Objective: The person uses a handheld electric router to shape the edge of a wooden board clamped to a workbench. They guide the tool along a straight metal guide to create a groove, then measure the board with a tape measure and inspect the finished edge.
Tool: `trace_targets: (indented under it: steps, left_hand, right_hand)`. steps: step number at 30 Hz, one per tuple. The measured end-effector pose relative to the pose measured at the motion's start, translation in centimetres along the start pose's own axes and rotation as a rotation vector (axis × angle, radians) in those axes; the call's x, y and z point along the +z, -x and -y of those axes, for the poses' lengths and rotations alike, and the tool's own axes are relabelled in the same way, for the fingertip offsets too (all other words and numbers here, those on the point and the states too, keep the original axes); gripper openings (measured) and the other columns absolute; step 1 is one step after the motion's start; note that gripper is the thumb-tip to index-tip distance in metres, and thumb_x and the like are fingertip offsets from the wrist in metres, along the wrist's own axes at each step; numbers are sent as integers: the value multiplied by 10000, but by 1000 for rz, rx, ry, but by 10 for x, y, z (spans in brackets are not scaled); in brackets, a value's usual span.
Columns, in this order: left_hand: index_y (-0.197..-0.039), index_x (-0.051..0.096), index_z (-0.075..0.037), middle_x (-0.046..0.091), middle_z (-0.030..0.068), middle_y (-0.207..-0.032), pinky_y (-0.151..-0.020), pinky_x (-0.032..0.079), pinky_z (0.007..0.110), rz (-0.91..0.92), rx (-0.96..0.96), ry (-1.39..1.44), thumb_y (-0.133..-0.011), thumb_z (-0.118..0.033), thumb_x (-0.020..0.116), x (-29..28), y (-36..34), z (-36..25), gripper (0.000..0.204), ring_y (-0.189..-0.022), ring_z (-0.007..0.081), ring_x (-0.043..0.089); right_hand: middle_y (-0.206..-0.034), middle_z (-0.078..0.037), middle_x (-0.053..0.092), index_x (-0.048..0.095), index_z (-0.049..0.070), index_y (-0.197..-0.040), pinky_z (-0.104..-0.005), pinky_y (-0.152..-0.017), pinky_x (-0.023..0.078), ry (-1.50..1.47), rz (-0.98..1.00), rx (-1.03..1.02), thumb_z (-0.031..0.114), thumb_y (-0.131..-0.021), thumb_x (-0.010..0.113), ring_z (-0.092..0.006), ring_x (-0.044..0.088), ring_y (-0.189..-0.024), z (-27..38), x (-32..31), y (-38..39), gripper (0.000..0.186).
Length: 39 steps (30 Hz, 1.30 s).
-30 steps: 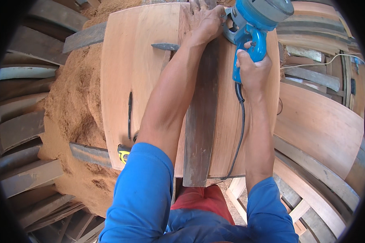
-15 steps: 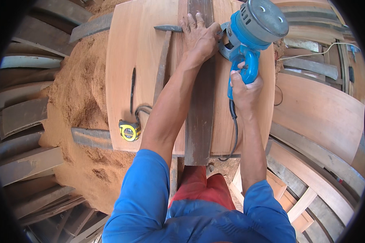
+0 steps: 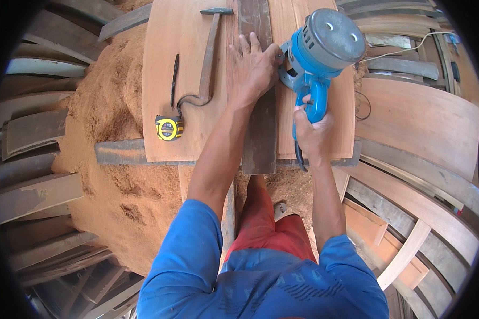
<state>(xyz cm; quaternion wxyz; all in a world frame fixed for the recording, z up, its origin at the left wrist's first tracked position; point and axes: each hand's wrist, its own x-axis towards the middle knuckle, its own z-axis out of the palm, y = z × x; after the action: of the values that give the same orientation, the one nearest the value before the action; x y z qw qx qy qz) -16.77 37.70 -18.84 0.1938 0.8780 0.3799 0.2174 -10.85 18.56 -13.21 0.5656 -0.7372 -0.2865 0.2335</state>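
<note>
My right hand grips the rear loop handle of a blue router with a grey motor cap. The router stands on a wide wooden board, right of a long dark wooden strip. My left hand lies over the strip, fingers spread, its thumb side against the router's base. Left of it on the board lie a hammer with a wooden handle, a thin black pencil-like stick and a yellow-and-black tape measure. The router's bit is hidden.
Sawdust is heaped left of the board. Stacked planks lie along the left, and a broad panel with more timber on the right. A pale cord runs at the upper right. A support plank sticks out under the board.
The router and both hands have come nearer to me along the strip, and the hammer head is now uncovered by my left hand. The board sits higher in view.
</note>
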Motion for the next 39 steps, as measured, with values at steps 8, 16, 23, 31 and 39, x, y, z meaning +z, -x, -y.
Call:
trace_targets:
  steps: [8,16,23,31,39]
  left_hand:
    - [-1209,662,-211,298,404,-1626,-1224,127,726,84,-60,50,-933,-179,656,-27,67,-33,278,-1525,619,216]
    - [-1228,651,-194,283,370,-1649,-1246,150,693,176,-92,8,-961,-158,645,-42,127,-55,269,-1551,578,197]
    - [-1175,666,-184,277,379,-1647,-1217,126,741,155,-62,62,-934,-168,667,-41,190,-66,241,-1539,597,204]
    - [-1116,684,-199,281,398,-1633,-1235,103,720,183,-30,34,-944,-172,684,-48,225,-75,174,-1547,596,186]
    - [-1102,692,-207,318,356,-1640,-1249,127,687,127,-2,-31,-917,-223,717,-43,196,-65,188,-1550,578,206]
  right_hand:
    - [-902,-66,639,626,-2,-1074,-333,-790,525,-22,0,22,46,-870,718,-152,630,-822,-4,-21,70,229]
    - [-873,-80,638,628,-11,-1081,-339,-758,528,-33,-7,44,56,-883,729,-153,632,-797,-12,-41,139,232]
    - [-846,-22,619,604,26,-1067,-292,-708,509,-32,9,24,33,-918,699,-92,588,-776,-8,-56,205,177]
    - [-838,-13,621,604,23,-1068,-274,-650,498,-70,37,58,25,-919,699,-77,576,-721,-13,-70,245,176]
    - [-842,-24,626,615,25,-1064,-300,-696,502,-30,33,-9,19,-915,696,-97,583,-752,-10,-67,208,169]
